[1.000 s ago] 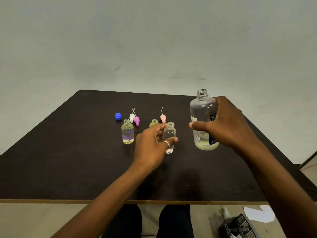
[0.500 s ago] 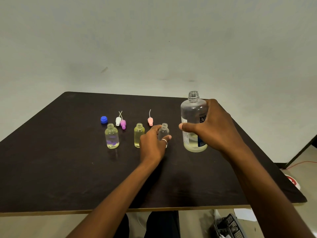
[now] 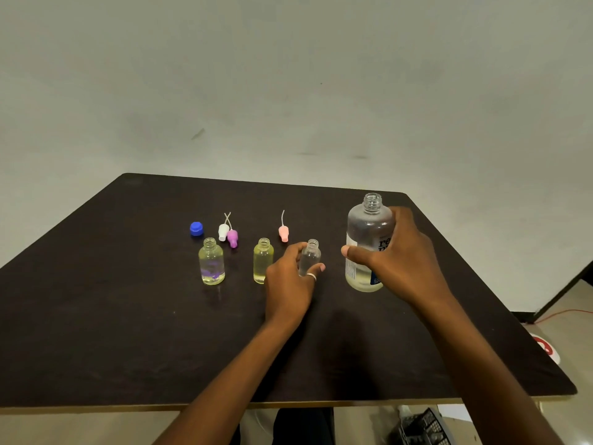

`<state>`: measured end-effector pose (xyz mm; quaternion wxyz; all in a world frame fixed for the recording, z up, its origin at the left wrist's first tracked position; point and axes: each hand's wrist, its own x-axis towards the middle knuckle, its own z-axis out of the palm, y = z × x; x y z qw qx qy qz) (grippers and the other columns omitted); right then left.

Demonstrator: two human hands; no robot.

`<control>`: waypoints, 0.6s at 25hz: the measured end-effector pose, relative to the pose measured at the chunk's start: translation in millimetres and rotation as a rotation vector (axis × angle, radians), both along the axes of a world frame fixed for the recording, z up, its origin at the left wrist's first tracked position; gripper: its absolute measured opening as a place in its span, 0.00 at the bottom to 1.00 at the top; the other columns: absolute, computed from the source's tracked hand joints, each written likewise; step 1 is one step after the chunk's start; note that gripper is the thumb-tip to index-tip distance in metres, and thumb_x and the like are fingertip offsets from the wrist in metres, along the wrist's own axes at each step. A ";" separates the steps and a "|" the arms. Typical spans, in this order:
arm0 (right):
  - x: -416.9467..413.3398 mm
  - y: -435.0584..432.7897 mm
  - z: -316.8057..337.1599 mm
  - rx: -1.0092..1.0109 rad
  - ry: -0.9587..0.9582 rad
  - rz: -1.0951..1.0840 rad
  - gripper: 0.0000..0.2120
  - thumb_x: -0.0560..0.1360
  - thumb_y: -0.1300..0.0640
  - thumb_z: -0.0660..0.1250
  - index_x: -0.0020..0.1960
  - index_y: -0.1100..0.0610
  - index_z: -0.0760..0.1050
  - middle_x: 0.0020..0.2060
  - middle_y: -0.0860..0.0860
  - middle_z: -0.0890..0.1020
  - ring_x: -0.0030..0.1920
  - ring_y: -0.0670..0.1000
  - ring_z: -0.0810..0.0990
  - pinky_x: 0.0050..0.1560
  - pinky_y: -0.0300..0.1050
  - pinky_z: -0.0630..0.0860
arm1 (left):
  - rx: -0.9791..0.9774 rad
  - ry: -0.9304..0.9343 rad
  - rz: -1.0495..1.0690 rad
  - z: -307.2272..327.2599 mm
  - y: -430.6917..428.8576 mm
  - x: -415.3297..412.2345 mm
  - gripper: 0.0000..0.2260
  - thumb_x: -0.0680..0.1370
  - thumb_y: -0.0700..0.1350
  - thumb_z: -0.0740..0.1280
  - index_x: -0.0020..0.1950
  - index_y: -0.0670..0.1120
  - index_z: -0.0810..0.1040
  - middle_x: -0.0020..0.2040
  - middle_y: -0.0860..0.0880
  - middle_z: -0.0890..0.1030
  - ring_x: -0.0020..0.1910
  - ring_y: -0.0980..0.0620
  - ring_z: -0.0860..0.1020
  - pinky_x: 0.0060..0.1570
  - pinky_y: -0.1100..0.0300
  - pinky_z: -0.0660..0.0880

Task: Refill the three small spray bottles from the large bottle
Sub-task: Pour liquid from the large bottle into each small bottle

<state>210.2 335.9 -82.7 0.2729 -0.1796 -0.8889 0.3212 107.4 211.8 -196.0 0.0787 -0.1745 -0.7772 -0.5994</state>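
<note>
Three small uncapped bottles stand in a row on the dark table (image 3: pixel 96 316). The left small bottle (image 3: pixel 211 262) holds pale liquid with a purple tint at the bottom. A yellowish middle bottle (image 3: pixel 262 260) stands beside it. My left hand (image 3: pixel 288 281) grips the clear right small bottle (image 3: pixel 310 255), which stands upright. My right hand (image 3: pixel 404 258) grips the large open bottle (image 3: pixel 365 239), upright on the table with a little liquid at its bottom.
Behind the small bottles lie a blue cap (image 3: pixel 196 228), a white spray top (image 3: pixel 223 231), a purple spray top (image 3: pixel 233 238) and a pink spray top (image 3: pixel 283 232). The table's front edge is near me. A black basket (image 3: pixel 423 427) sits on the floor.
My left hand has closed round the clear small bottle, and the yellowish middle bottle has come into full view. The large bottle stays upright in my right hand. My view has shifted.
</note>
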 end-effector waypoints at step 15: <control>-29.9 26.8 -59.3 -0.118 0.041 -0.097 0.38 0.65 0.45 0.79 0.67 0.53 0.64 0.61 0.50 0.77 0.57 0.50 0.77 0.54 0.42 0.74 | 0.024 0.020 -0.012 -5.2 -0.7 -2.7 0.19 0.71 0.46 0.77 0.60 0.53 0.78 0.49 0.57 0.83 0.46 0.62 0.81 0.46 0.71 0.75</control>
